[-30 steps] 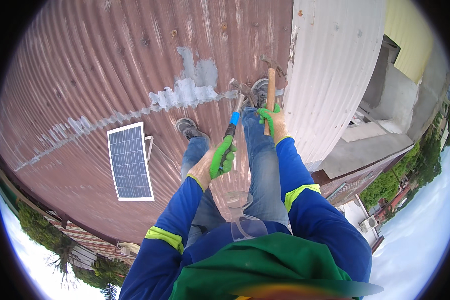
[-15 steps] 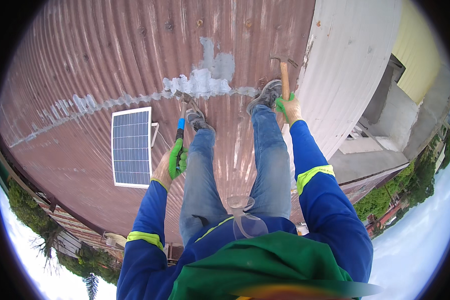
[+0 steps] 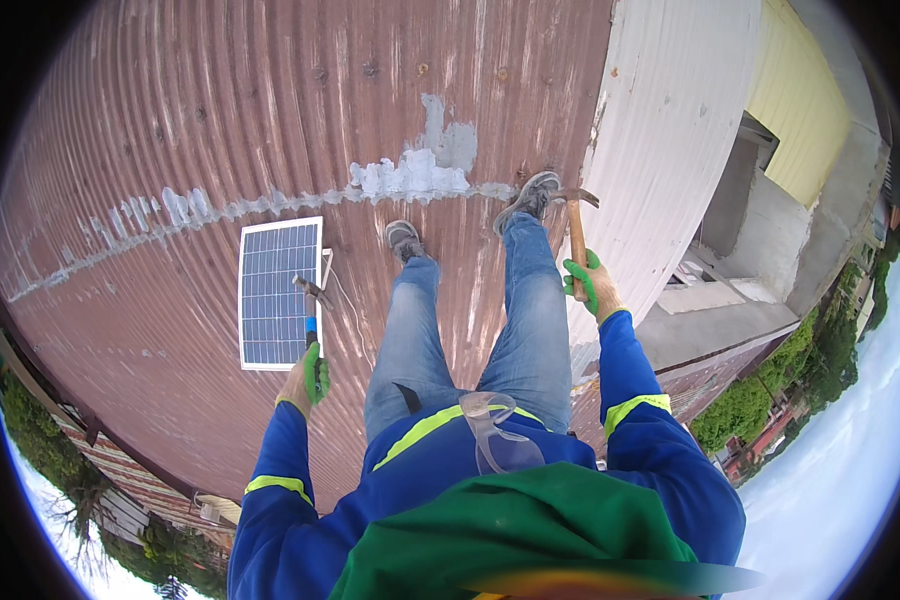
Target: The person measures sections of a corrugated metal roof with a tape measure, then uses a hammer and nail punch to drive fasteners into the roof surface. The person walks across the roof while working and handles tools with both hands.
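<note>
I stand on a rusty red corrugated metal roof (image 3: 170, 130) in blue jeans and grey shoes. My left hand (image 3: 307, 376), in a green-palmed glove, grips pliers (image 3: 310, 305) with blue handles, held beside a small solar panel (image 3: 279, 292) lying flat on the roof. My right hand (image 3: 590, 283), gloved the same way, holds a claw hammer (image 3: 575, 235) by its wooden handle, head up, near my right shoe (image 3: 530, 195). Clear safety glasses (image 3: 490, 430) hang at my chest.
A white patch of sealant (image 3: 410, 178) runs across the roof ahead of my feet. A white corrugated roof (image 3: 660, 150) adjoins on the right, with a yellow wall (image 3: 810, 90) and a drop to lower buildings beyond. The roof edge falls away at the left.
My hands were together in front of me; they have spread apart, the left with the pliers moving to the solar panel, the right with the hammer swinging out to the right.
</note>
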Demonstrator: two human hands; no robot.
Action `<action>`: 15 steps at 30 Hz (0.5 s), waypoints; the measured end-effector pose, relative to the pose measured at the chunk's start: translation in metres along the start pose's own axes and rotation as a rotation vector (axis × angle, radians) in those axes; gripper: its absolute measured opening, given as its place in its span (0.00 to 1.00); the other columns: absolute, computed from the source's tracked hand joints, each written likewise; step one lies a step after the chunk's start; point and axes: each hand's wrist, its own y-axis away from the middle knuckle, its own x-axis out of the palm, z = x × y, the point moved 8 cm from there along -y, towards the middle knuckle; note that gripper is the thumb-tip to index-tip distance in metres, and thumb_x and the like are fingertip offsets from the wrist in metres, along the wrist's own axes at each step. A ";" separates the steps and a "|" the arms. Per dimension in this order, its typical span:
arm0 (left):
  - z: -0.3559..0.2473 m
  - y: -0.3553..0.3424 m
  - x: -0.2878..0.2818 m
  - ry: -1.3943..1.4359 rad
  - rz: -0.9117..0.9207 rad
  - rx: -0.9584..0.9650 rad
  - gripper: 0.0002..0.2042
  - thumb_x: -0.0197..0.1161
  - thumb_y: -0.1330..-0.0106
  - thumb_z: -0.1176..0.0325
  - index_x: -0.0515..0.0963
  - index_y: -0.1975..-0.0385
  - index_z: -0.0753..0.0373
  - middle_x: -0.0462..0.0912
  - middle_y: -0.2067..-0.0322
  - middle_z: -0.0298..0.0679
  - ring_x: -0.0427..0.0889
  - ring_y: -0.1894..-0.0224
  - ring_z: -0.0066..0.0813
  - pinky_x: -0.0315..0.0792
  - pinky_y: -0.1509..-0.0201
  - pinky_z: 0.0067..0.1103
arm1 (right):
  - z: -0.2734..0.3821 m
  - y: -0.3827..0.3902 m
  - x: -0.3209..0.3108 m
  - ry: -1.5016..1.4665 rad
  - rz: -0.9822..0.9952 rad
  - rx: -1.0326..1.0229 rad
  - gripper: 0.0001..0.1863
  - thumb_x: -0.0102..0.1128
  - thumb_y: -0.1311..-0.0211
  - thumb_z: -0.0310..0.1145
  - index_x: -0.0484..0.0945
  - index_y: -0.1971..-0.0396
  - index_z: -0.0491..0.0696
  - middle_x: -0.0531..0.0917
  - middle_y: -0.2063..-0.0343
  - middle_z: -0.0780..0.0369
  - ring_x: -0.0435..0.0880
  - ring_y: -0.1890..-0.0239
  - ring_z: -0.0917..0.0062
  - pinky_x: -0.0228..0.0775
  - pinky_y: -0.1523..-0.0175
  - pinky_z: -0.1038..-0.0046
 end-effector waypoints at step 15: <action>0.011 0.000 0.055 -0.121 0.015 -0.049 0.22 0.66 0.24 0.44 0.76 0.56 0.60 0.75 0.82 0.30 0.71 0.87 0.22 0.67 0.85 0.20 | -0.002 -0.253 0.072 0.394 -0.258 -0.230 0.36 0.63 0.30 0.26 0.61 0.24 0.55 0.84 0.69 0.58 0.83 0.79 0.73 0.76 0.77 0.66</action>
